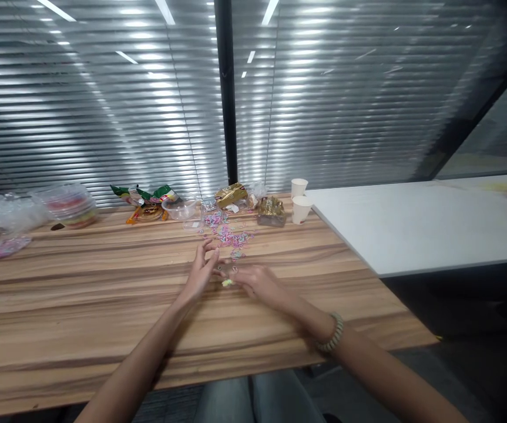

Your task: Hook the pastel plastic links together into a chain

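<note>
My left hand [202, 269] is over the middle of the wooden table, its fingers apart and nothing seen in them. To its right, my right hand [257, 281] reaches in with its fingers close together near a small yellow-green piece [227, 283]. Whether the fingertips hold anything is too small to tell. Just beyond both hands lie scattered small pink, purple and teal pieces [232, 237], with some more in a clear container [211, 216] on its side.
Behind the pieces stand gold packages [271, 211], a clear bowl [180, 207], green snack bags [145, 197] and paper cups [301, 210]. Stacked round containers [70, 205] and plastic bags [4, 220] sit at left. A white table [412, 226] adjoins at right.
</note>
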Motion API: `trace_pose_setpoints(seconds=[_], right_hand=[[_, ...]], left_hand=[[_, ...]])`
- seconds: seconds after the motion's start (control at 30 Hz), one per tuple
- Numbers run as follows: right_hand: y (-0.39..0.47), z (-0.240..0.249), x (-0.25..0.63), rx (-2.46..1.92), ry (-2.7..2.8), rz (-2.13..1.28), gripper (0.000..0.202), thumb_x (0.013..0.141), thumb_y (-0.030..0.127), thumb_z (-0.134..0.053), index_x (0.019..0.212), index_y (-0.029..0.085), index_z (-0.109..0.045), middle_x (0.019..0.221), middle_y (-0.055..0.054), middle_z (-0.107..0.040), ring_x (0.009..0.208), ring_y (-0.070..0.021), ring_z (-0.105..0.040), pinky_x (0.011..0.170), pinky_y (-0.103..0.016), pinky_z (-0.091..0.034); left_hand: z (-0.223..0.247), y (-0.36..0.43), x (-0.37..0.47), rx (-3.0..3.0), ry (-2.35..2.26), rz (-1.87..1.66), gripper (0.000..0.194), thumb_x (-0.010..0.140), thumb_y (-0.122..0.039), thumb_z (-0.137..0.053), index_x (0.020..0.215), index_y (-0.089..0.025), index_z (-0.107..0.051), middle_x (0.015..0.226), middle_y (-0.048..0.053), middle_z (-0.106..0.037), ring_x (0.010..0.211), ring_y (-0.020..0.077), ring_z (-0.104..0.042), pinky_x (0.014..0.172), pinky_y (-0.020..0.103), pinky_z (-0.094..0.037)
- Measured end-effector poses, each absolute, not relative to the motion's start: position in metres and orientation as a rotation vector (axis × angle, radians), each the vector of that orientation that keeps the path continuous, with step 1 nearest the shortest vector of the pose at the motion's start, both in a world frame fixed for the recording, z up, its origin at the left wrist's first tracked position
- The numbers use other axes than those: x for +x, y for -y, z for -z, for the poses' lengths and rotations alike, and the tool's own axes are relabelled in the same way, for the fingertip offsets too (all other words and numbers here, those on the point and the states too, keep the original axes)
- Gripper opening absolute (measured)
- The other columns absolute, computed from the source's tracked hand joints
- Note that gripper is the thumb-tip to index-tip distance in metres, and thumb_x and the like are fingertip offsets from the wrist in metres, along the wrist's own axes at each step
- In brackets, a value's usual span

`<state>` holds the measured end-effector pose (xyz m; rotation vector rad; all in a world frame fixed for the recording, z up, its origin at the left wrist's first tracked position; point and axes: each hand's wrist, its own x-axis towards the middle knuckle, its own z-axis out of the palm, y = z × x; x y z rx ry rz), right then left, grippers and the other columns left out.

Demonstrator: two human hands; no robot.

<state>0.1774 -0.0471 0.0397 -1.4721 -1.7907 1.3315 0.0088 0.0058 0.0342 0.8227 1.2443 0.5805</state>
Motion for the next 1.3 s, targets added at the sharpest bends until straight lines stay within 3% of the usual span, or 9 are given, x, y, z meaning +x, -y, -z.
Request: trace_pose_setpoints(seconds=[0.1,0.2,0.37,0.47,0.6,0.8,1.0,1.3], right_hand=[[0.046,-0.044,0.176,-1.484,1.807,-1.333,0.018,0.082,0.027,-0.048,0.088,0.022,-0.064,0.083,-0.004,-0.065,0.074,-0.0156,-0.058,0.069,-0.024,-0.04],[0.041,-0.05,0.176,-1.581,1.67,-1.309,0.02,0.083,0.03,-0.047,0.092,0.02,-0.063,0.089,-0.005,-0.065,0.077,-0.016,-0.058,0.072,-0.026,-0.04],[0.033,-0.052,0.173,-1.511,0.984,-1.686,0.028,0.073,0.04,-0.058,0.084,0.015,-0.058,0.069,-0.002,-0.06,0.051,-0.0097,-0.051,0.05,-0.021,-0.039],[0.03,-0.048,0.172,-1.44,0.765,-1.742,0.031,0.068,0.044,-0.061,0.071,0.014,-0.054,0.059,0.001,-0.053,0.049,-0.0077,-0.045,0.047,-0.019,-0.035],[0.027,-0.039,0.178,-1.651,0.713,-1.461,0.037,0.072,0.049,-0.054,0.06,0.015,-0.047,0.053,0.004,-0.041,0.05,-0.0072,-0.038,0.047,-0.019,-0.03],[0.023,-0.018,0.196,-1.828,0.866,-1.291,0.035,0.078,0.049,-0.042,0.071,0.016,-0.047,0.062,-0.001,-0.05,0.057,-0.0126,-0.047,0.057,-0.024,-0.037],[0.023,-0.015,0.2,-2.03,1.158,-0.991,0.026,0.084,0.037,-0.033,0.087,0.016,-0.048,0.084,-0.007,-0.056,0.08,-0.0187,-0.051,0.073,-0.03,-0.037],[0.023,-0.023,0.192,-1.973,1.284,-1.098,0.032,0.081,0.033,-0.044,0.107,0.014,-0.05,0.095,-0.009,-0.06,0.087,-0.02,-0.054,0.077,-0.031,-0.04]], left_hand=[[-0.034,-0.009,0.008,0.909,-1.204,-0.586,0.039,0.076,-0.044,-0.052,0.104,-0.017,-0.051,0.098,0.007,-0.056,0.082,0.0154,-0.057,0.062,0.023,-0.047],[-0.037,-0.007,0.011,1.036,-1.101,-0.516,0.029,0.072,-0.041,-0.058,0.08,-0.013,-0.06,0.079,0.005,-0.061,0.076,0.0151,-0.056,0.066,0.024,-0.045],[-0.041,-0.003,0.017,0.961,-1.081,-0.426,0.029,0.065,-0.041,-0.064,0.071,-0.012,-0.06,0.06,0.002,-0.06,0.057,0.0122,-0.054,0.055,0.023,-0.042],[-0.04,-0.001,0.02,0.93,-1.032,-0.385,0.031,0.067,-0.042,-0.063,0.073,-0.012,-0.06,0.062,0.003,-0.061,0.057,0.0129,-0.055,0.058,0.025,-0.043],[-0.035,0.002,0.018,1.156,-1.103,-0.415,0.03,0.074,-0.042,-0.054,0.078,-0.013,-0.062,0.075,0.006,-0.064,0.07,0.0166,-0.057,0.068,0.028,-0.044],[-0.005,-0.013,-0.001,1.677,-1.377,-0.411,0.023,0.077,-0.033,-0.049,0.084,-0.017,-0.064,0.09,0.01,-0.062,0.089,0.0229,-0.054,0.081,0.035,-0.04],[0.036,-0.044,-0.008,1.638,-1.474,-0.375,0.029,0.074,-0.035,-0.051,0.092,-0.015,-0.064,0.092,0.01,-0.062,0.08,0.0211,-0.055,0.076,0.031,-0.04],[0.038,-0.047,-0.009,1.505,-1.424,-0.321,0.026,0.07,-0.042,-0.056,0.071,-0.016,-0.062,0.069,0.004,-0.062,0.063,0.0166,-0.053,0.057,0.024,-0.035]])
